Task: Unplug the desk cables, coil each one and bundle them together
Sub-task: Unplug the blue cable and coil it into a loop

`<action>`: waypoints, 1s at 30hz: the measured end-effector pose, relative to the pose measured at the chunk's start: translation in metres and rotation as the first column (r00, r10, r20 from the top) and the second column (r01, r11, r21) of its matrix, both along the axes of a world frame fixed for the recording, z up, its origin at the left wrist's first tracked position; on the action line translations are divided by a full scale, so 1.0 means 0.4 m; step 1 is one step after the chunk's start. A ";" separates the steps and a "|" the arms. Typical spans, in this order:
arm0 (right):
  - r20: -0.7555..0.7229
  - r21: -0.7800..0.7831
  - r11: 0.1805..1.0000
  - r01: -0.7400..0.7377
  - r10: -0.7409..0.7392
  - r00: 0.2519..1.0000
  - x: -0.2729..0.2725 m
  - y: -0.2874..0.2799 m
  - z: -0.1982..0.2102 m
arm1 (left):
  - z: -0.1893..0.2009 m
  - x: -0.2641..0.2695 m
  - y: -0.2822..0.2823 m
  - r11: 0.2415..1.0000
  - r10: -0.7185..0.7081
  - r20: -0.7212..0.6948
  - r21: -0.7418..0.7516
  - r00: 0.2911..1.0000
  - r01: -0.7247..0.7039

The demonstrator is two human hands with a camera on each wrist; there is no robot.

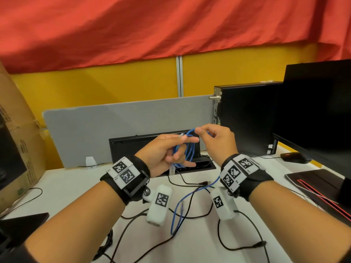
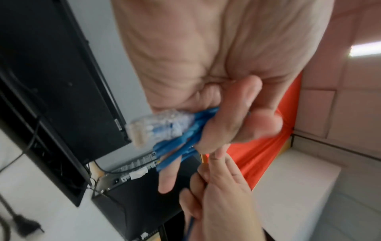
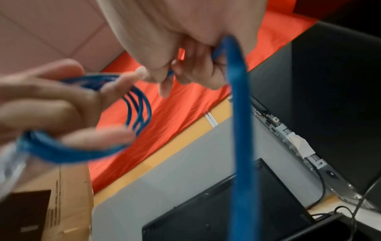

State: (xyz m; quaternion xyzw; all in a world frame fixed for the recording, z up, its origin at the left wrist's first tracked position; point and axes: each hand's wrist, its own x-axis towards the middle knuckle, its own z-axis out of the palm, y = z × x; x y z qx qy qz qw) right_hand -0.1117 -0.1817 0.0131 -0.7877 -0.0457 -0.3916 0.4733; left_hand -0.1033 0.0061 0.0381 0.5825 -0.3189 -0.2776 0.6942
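Observation:
A blue network cable [image 1: 190, 150] is wound in several loops around the fingers of my left hand [image 1: 171, 150], held above the desk. Its clear plug [image 2: 156, 125] sticks out below my left palm. My right hand [image 1: 214, 139] pinches a strand of the same blue cable [image 3: 237, 84] just right of the coil, near the left fingertips. The cable's loose tail [image 1: 176, 211] hangs from the right hand to the desk and ends in a second clear plug [image 1: 182, 205]. Black cables [image 1: 199, 215] lie loose on the white desk [image 1: 190, 243].
A black computer tower [image 1: 248, 118] and a monitor [image 1: 315, 111] stand at the right, with a mouse [image 1: 293, 157] in front. A grey divider panel [image 1: 123, 126] runs behind an open cable tray [image 1: 152, 147]. A cardboard box [image 1: 17, 139] stands at left. A black plug [image 2: 26, 226] lies on the desk.

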 end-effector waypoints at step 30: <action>-0.300 -0.575 0.818 -0.030 -0.177 0.938 0.062 -0.015 -0.162 | 0.047 0.035 0.018 0.869 0.150 -0.183 -0.444 0.972 -0.218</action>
